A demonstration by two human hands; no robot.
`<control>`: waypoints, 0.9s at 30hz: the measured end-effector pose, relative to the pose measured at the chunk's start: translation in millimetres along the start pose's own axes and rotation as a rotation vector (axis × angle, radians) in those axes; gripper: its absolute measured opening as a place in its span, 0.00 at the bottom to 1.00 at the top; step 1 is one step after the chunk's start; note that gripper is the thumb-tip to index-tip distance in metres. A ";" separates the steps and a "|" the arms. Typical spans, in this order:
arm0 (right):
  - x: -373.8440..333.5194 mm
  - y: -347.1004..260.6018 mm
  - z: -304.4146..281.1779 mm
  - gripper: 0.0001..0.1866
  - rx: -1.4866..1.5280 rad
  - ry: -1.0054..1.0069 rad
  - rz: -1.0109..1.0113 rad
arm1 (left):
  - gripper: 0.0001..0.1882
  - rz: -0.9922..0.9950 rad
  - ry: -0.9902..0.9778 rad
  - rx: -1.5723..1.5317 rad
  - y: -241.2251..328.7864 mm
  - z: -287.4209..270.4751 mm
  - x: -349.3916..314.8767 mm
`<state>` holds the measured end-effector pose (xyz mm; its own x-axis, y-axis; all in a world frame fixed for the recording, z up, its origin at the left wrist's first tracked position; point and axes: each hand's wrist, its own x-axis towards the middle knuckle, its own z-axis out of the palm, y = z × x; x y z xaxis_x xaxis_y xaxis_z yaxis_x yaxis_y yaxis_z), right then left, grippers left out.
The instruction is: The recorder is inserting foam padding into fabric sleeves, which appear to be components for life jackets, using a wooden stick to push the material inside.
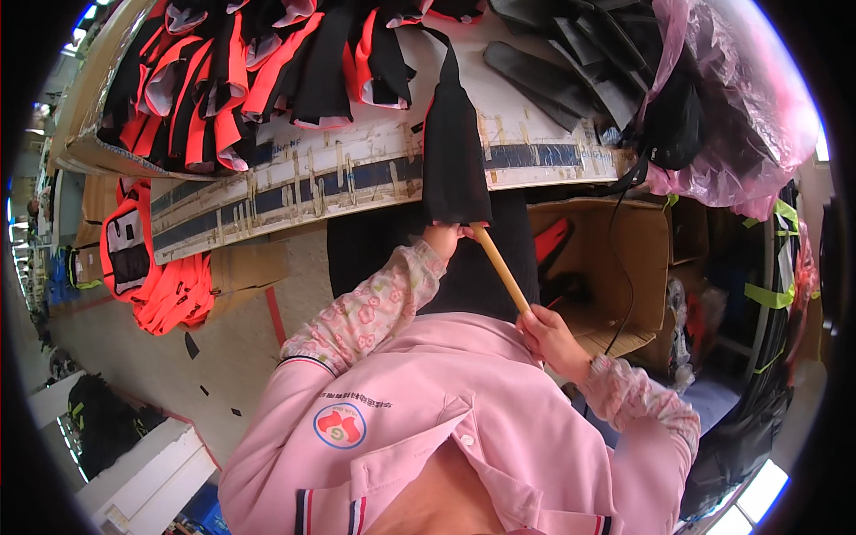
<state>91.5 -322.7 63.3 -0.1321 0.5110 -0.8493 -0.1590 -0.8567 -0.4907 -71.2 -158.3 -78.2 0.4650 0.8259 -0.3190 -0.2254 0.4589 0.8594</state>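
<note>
A black fabric strip [456, 152], wide at its near end and tapering to a strap, hangs over the front edge of the worktable. My left hand [443, 239] pinches its lower end, where a thin reddish edge shows. From that same end a slim wooden stick [504, 272] slants down to the right. Closed round the stick's lower part is my right hand [555, 339]. Its upper tip is hidden at the fabric's end, so I cannot tell how far it reaches inside.
Black and neon-orange fabric pieces [241, 80] pile at the worktable's [357, 183] back left. Dark flat pieces [535, 85] and a pink plastic bag [740, 107] lie back right. Below stand an open cardboard box [624, 259] and, at left, an orange heap [174, 290].
</note>
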 end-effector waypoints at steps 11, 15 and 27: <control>96.6 -47.8 57.3 0.14 0.215 -0.062 -0.119 | 0.16 -0.099 0.107 0.153 4.1 5.1 3.8; 89.3 -49.5 55.1 0.15 0.213 -0.115 -0.169 | 0.15 -0.226 0.021 0.159 17.4 7.5 0.8; 14.1 4.3 51.4 0.15 0.455 -0.089 -0.068 | 0.14 0.020 -0.006 -0.204 12.3 19.8 3.9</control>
<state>38.7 -315.5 59.2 -0.1873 0.5858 -0.7885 -0.5807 -0.7135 -0.3921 -55.2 -156.0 -61.0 0.4636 0.8339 -0.2994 -0.4035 0.4996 0.7666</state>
